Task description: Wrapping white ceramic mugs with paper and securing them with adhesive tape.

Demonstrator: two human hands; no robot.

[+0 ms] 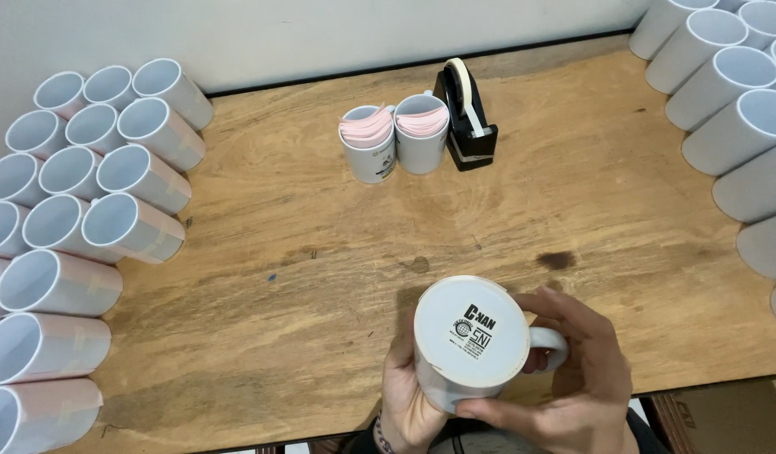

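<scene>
I've got one white mug (pixel 472 340) in both hands, low centre of the view, just over the near edge of the wooden table (pixel 320 252). It's tipped so its base faces the camera; there's a black printed mark on the base. Handle sticks out to the right.

Left hand (pixel 405 395) is cupped under and behind the mug body, fingers closed around it, carrying the weight. Right hand (pixel 573 370) wraps the right side, fingers curled at the handle, thumb pressed along the lower rim. Both are gripping the mug, neither one is open. Looks like a two-handed hold so the mug can be turned and the wrap on its side kept flat; a thin pale sheet edge shows along the left of the base.

Around it:
- Stack of mugs on their sides (pixel 77 210) at left, mouths toward me, each with a pinkish sheet round the body. Laid down so they stack.
- More mugs on their sides (pixel 732 101) at right, plain grey-white, no wrap that I can see.
- Two upright mugs (pixel 396 139) at the back centre, stuffed with pink paper slips, touching each other.
- Black tape dispenser (pixel 465 118) just beside them, roll loaded, within reach.
</scene>
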